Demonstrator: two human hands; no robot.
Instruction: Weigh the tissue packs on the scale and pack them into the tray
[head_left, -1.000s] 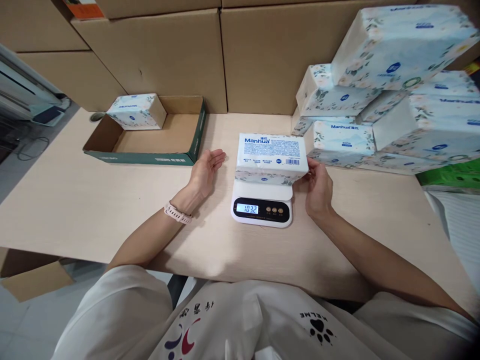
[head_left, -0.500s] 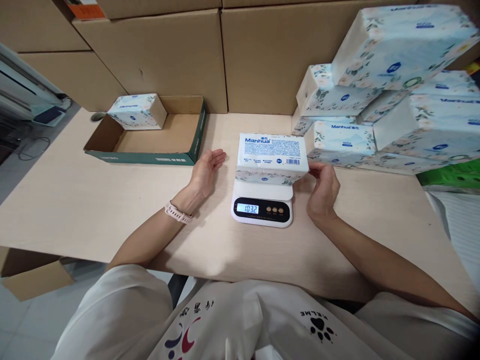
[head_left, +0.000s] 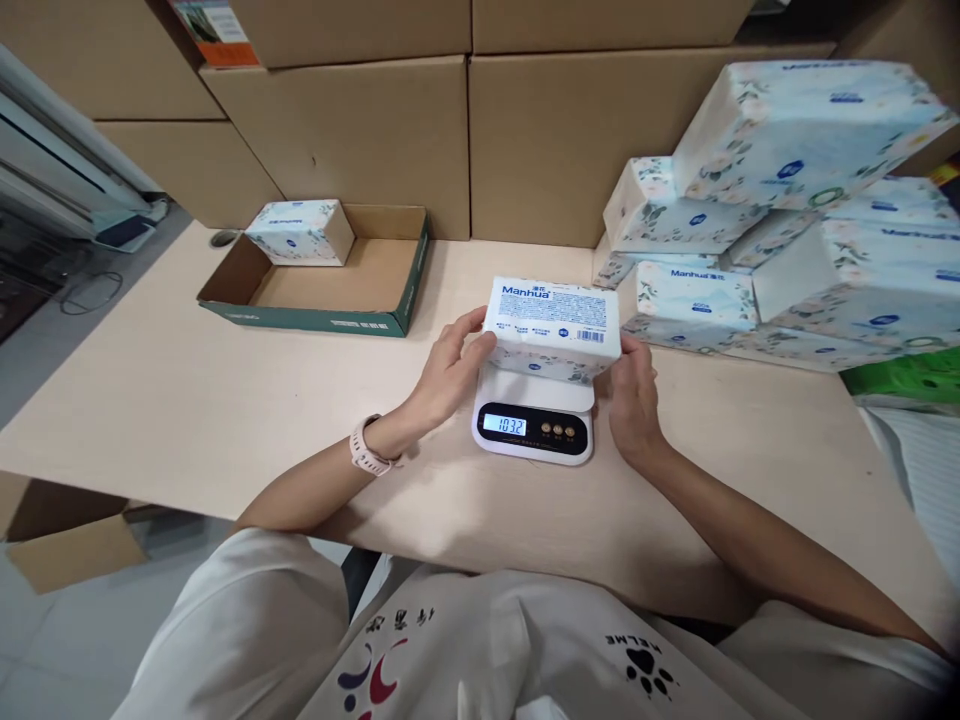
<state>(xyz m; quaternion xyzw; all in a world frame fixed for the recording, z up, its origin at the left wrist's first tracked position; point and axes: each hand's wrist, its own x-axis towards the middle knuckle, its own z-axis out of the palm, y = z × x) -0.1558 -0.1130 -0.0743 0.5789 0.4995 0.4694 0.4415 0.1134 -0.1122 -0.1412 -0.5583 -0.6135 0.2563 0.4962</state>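
A white and pale blue pack of tissues (head_left: 551, 330) marked "Manhua" rests on a white digital kitchen scale (head_left: 534, 458), whose lit display seems to read 103.2. At the pack's left end is my left hand (head_left: 450, 375), with its thumb by the front edge and its fingers along the side. My right hand (head_left: 636, 405) is against the opposite end, its fingertips partly hidden behind the pack. Between them, the two hands hold the pack, which still lies on the scale.
To the left stands a shallow green-edged cardboard tray (head_left: 409, 285) with one tissue pack (head_left: 300, 232) inside. Several more tissue packs (head_left: 694, 305) are piled at the right. Large cardboard boxes (head_left: 375, 150) form a wall behind the table (head_left: 187, 420). A roll of tape (head_left: 223, 239) lies behind the tray.
My left hand has moved right, from beside the scale to the pack's left end. My right hand has closed in on the right end. The view has shifted slightly.
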